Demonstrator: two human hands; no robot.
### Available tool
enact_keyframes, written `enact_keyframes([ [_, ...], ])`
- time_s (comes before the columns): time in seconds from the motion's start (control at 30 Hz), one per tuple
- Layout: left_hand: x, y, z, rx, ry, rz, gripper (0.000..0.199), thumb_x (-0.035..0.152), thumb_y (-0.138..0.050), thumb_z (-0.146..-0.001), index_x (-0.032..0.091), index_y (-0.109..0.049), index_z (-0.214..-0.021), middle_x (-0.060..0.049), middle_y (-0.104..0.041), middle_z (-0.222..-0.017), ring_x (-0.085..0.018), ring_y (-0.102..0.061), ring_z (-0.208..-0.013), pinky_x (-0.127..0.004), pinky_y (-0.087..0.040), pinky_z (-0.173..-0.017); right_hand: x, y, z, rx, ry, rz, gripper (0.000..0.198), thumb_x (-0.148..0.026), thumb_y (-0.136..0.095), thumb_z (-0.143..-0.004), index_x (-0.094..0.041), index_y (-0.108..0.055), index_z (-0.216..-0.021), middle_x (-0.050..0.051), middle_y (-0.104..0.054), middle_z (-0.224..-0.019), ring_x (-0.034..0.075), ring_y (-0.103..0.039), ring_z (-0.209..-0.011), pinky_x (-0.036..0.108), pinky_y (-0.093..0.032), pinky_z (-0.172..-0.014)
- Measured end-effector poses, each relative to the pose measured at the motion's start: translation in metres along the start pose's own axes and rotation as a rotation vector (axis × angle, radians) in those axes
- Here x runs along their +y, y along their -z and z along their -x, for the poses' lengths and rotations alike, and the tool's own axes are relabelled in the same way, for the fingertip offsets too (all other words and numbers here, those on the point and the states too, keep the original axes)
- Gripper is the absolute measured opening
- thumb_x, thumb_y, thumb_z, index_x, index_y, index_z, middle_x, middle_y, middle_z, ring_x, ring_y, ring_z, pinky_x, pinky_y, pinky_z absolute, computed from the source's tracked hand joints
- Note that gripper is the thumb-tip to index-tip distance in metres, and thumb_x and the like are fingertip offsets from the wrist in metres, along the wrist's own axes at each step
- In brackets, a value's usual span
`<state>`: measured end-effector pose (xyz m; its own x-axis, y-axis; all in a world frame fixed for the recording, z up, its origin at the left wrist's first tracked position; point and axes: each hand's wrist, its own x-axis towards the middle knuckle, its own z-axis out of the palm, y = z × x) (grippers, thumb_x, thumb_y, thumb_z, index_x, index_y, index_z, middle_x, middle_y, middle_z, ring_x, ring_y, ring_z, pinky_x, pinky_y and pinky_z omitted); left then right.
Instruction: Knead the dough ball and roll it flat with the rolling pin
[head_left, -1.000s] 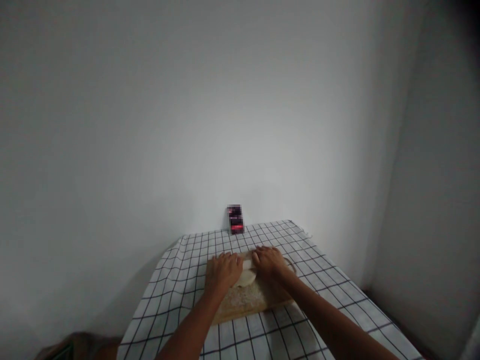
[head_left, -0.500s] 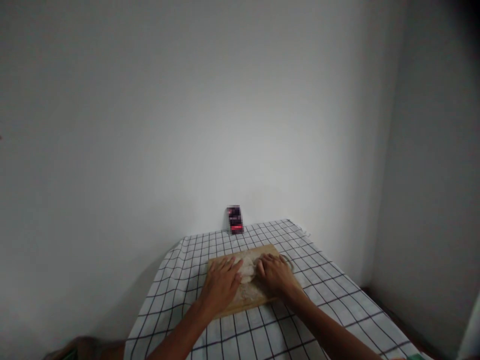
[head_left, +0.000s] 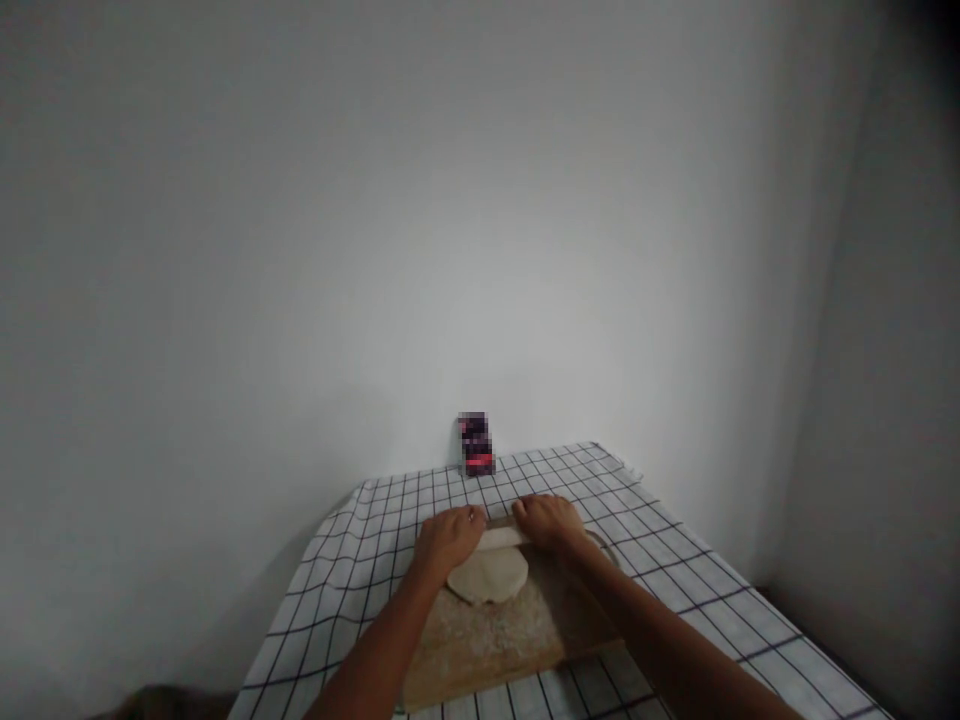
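A pale rolling pin (head_left: 502,538) lies across the far part of a floured wooden board (head_left: 480,655). My left hand (head_left: 450,533) is closed over its left end, fingers curled down. Its right end sits under my right hand (head_left: 549,519), which is closed in the same way. Just on the near side of the pin, a flat, rounded sheet of dough (head_left: 489,577) rests on the board, and its far edge meets the pin. Both ends of the pin are hidden by my hands.
A white cloth with a dark grid (head_left: 337,570) covers the table. At the back, a small dark, blurred-out upright object (head_left: 477,445) leans against the pale wall (head_left: 480,250). A rounded handle or loop (head_left: 602,545) shows at the board's right side.
My hands have moved toward the board's far edge and curled over the pin; the left fingers were stretched out before. More of the dough and the near board now shows. The view has shifted slightly.
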<state>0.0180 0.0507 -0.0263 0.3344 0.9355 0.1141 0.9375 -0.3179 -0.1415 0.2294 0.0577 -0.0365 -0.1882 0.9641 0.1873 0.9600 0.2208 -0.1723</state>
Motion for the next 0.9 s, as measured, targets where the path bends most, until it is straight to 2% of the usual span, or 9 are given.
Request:
enact_keyframes([
  [0.1, -0.006, -0.004, -0.016, -0.043, -0.014, 0.002, 0.044, 0.029, -0.033, -0.113, 0.024, -0.069, -0.139, -0.011, -0.076, -0.135, -0.031, -0.073, -0.122, -0.044, -0.059, -0.097, 0.002, -0.004, -0.018, -0.056, -0.056, -0.056, 0.048, -0.034, -0.035, -0.110, -0.018, -0.079, -0.109, 0.018, -0.082, -0.120, 0.030, -0.078, -0.111, 0.039, -0.055, -0.090],
  [0.3, -0.010, -0.006, -0.027, -0.075, -0.017, 0.019, 0.043, 0.025, -0.034, -0.111, 0.022, -0.068, -0.137, -0.013, -0.074, -0.138, -0.031, -0.069, -0.128, -0.044, -0.057, -0.101, 0.005, -0.006, -0.033, -0.099, -0.042, -0.102, 0.047, -0.035, -0.034, -0.106, -0.019, -0.078, -0.114, 0.015, -0.079, -0.129, 0.030, -0.073, -0.120, 0.041, -0.053, -0.096],
  [0.47, -0.008, -0.002, -0.024, -0.093, 0.038, 0.044, 0.042, 0.026, -0.036, -0.110, 0.024, -0.073, -0.129, -0.012, -0.070, -0.146, -0.033, -0.061, -0.140, -0.051, -0.054, -0.109, 0.006, -0.004, -0.030, -0.122, -0.017, -0.113, 0.045, -0.032, -0.035, -0.105, -0.022, -0.076, -0.119, 0.013, -0.075, -0.137, 0.031, -0.068, -0.130, 0.047, -0.051, -0.102],
  [0.63, -0.001, -0.002, -0.012, -0.076, 0.163, 0.115, 0.046, 0.034, -0.036, -0.111, 0.025, -0.069, -0.141, -0.010, -0.059, -0.162, -0.036, -0.049, -0.154, -0.062, -0.045, -0.120, 0.003, 0.001, -0.014, -0.108, 0.010, -0.099, 0.047, -0.033, -0.035, -0.105, -0.021, -0.075, -0.126, 0.016, -0.073, -0.140, 0.035, -0.064, -0.134, 0.058, -0.045, -0.109],
  [0.77, 0.008, -0.004, 0.007, 0.016, 0.163, 0.094, 0.045, 0.034, -0.042, -0.110, 0.024, -0.069, -0.144, -0.012, -0.059, -0.162, -0.037, -0.044, -0.157, -0.064, -0.039, -0.125, 0.000, 0.004, 0.006, -0.076, 0.009, -0.087, 0.050, -0.034, -0.032, -0.107, -0.022, -0.074, -0.131, 0.017, -0.068, -0.148, 0.036, -0.061, -0.139, 0.060, -0.043, -0.112],
  [0.9, 0.019, -0.003, 0.031, 0.146, 0.089, 0.068, 0.046, 0.031, -0.039, -0.111, 0.021, -0.073, -0.139, -0.015, -0.066, -0.153, -0.039, -0.052, -0.152, -0.062, -0.044, -0.122, -0.002, 0.002, 0.026, -0.001, 0.023, -0.062, 0.051, -0.034, -0.033, -0.108, -0.020, -0.075, -0.135, 0.019, -0.062, -0.157, 0.037, -0.054, -0.148, 0.065, -0.036, -0.120],
])
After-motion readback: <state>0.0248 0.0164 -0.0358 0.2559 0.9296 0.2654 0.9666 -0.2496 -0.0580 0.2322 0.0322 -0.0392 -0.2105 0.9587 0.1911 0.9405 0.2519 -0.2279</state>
